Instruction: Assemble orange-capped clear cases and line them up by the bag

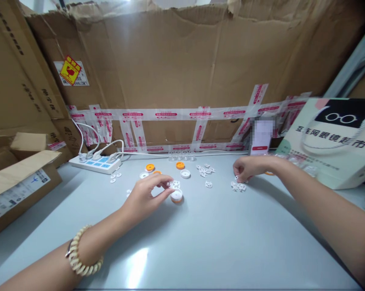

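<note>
My left hand (146, 196) is at the middle of the grey table (200, 242), its fingertips pinched on a small white wheel-shaped plastic part (175, 184) just above a white-and-orange round cap (177, 196). My right hand (247, 167) lies further right, fingers curled down onto a small pile of white plastic parts (238, 186); whether it grips one is hidden. More loose white parts (205, 169) lie between the hands. Orange caps (180, 165) and white caps (185, 173) sit behind them.
A white power strip (94, 163) with plugged cables lies at the back left. An open cardboard box (19, 182) stands at the left edge. A pale paper bag (334, 141) stands at the right. A taped cardboard wall (182, 81) closes the back.
</note>
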The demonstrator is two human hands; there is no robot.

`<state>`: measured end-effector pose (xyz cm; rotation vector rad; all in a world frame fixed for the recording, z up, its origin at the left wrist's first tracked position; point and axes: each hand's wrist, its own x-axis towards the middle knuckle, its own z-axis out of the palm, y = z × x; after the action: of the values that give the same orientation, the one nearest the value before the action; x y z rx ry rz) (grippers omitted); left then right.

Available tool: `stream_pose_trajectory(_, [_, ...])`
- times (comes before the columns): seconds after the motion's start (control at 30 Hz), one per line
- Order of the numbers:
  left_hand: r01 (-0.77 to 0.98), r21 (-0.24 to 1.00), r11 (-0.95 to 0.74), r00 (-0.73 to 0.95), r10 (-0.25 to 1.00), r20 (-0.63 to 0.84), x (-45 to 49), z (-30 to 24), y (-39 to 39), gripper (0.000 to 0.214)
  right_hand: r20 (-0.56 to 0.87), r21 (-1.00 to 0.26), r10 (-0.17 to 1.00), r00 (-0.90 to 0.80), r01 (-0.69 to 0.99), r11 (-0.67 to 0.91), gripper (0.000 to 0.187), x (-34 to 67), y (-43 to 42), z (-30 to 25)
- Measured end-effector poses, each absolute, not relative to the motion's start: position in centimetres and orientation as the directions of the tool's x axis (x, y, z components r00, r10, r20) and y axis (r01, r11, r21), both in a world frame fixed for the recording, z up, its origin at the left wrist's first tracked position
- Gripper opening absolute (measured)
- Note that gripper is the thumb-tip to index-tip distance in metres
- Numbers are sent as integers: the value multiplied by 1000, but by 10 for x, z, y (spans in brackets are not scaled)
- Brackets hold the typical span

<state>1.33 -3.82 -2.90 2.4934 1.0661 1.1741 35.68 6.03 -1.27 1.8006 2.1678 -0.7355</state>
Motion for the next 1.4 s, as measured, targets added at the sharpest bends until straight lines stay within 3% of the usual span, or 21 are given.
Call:
stream_pose_trajectory(0.17, [537, 439, -721, 438, 682, 585, 13, -29, -39, 15, -279, -167, 941, -193, 974, 151, 28, 336, 52, -1])
stream_pose_trajectory(0.23, [539, 443, -716, 436, 688, 580, 14, -28, -39, 15, -177, -241, 938, -297, 937, 252, 34, 321, 45, 1])
stream_pose_trajectory(0.33, [544, 452, -707, 433, 698, 570, 14, -28, -39, 15, -182, -425, 827, -531, 801, 421, 40, 297, 34, -4])
stream_pose_trajectory(0.53, [537, 455, -710, 436, 696, 571, 14, -28, -38, 14, -193, -466, 765, -615, 743, 480, 16, 279, 28, -19])
stream_pose_trajectory(0.9, [536, 469, -701, 434, 706, 559, 13, -30, -36, 15, -238, -458, 789, -567, 782, 423, 16, 280, 26, -17])
stream_pose_trajectory(1.1, [541, 492, -682, 425, 727, 540, 13, -29, -36, 15, -145, -680, 822, -551, 659, 322, 33, 270, 20, -8])
stream_pose_trajectory(1.2, [549, 496, -673, 412, 734, 539, 13, -28, -36, 15, -111, -754, 859, -499, 606, 254, 26, 258, 9, 0])
stream_pose_trajectory(1.3, [550, 501, -668, 398, 737, 546, 13, -27, -36, 14, -56, -893, 873, -485, 415, 173, 18, 246, 1, 3])
stream_pose_trajectory(1.4, [543, 519, -659, 387, 746, 542, 14, -26, -36, 13, -8, -971, 901, -433, 219, 97, 25, 240, -3, 1])
